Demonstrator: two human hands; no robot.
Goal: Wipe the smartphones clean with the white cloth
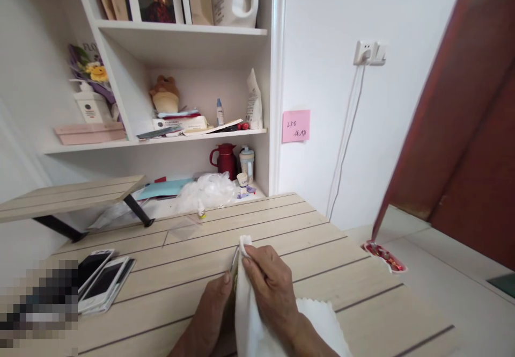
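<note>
White cloth (250,306), plain and matte, stood bunched in soft upright folds over the near part of the counter (322,263), well in from the right edge. Its gathered top narrowed to a small, thick tuft, while a looser part spread flat to the right, bordered by fine scalloped or zigzag trim. Shallow creases ran down the raised part; no print or stain could be made out on it.

The right hand (273,279) pinched the tuft between thumb and fingers, close against a slim object (234,259) seen almost edge-on, with a thin silvery rim. What that object was could not be told. The left hand (213,303) gripped it from the other side, thumb along its face, the remaining fingers mostly hidden.

Toward the left edge of the counter lay overlapping smartphones (105,282), white-framed with dark screens. Near the far edge stood a small white dropper bottle (201,209) with a yellow band at its base, just beside a clear plastic bag (184,228) lying flat.
</note>
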